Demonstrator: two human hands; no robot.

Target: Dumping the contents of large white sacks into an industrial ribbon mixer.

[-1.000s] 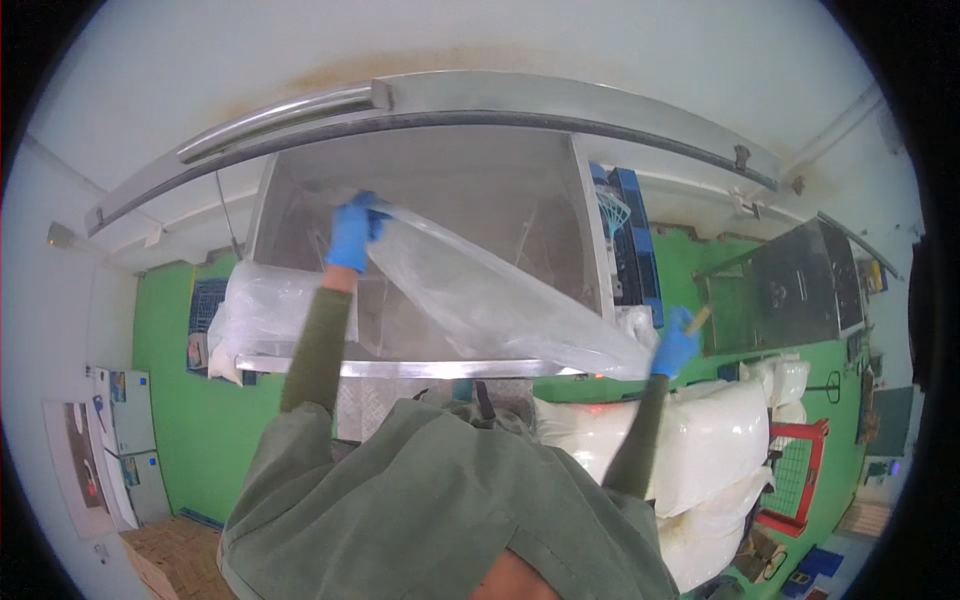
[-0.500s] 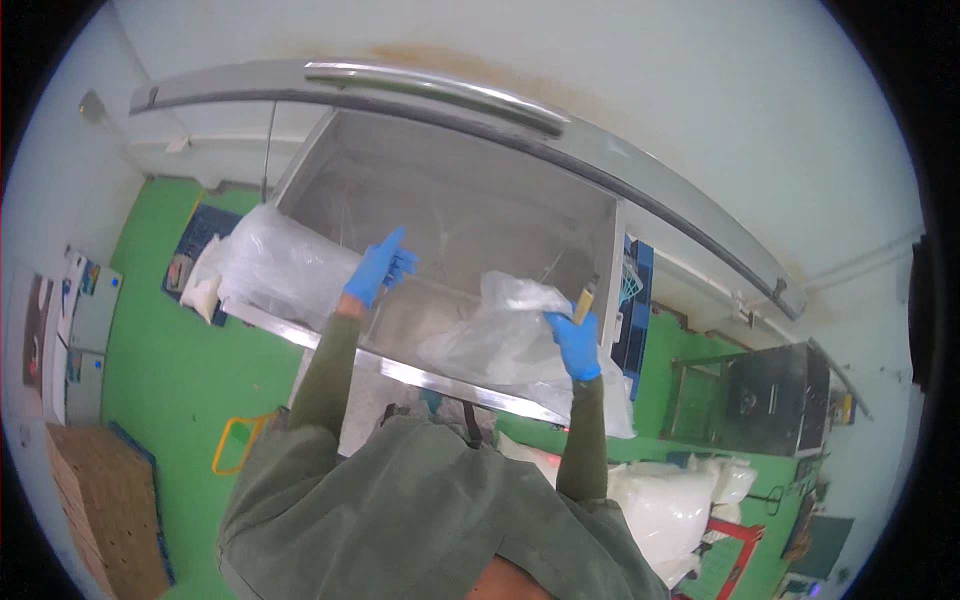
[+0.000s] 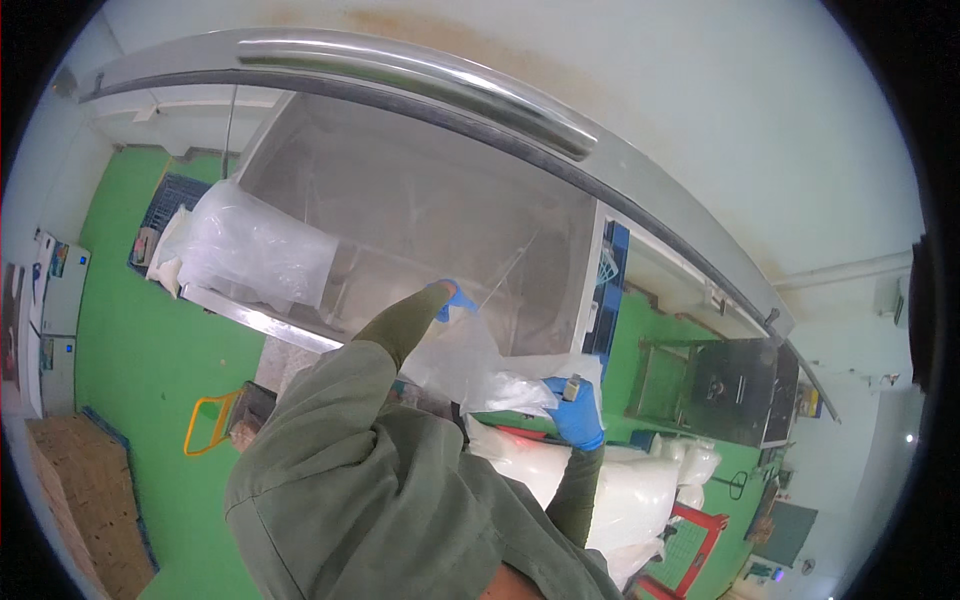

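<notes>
Plastic bag (image 3: 470,365) between both hands' fingers (image 3: 575,415)

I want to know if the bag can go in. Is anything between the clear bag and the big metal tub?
Nothing visible blocks it. The clear plastic bag already hangs over the metal tub's front rim, held by the left hand and right hand. Another plastic bag drapes the rim farther left, apart.
</notes>
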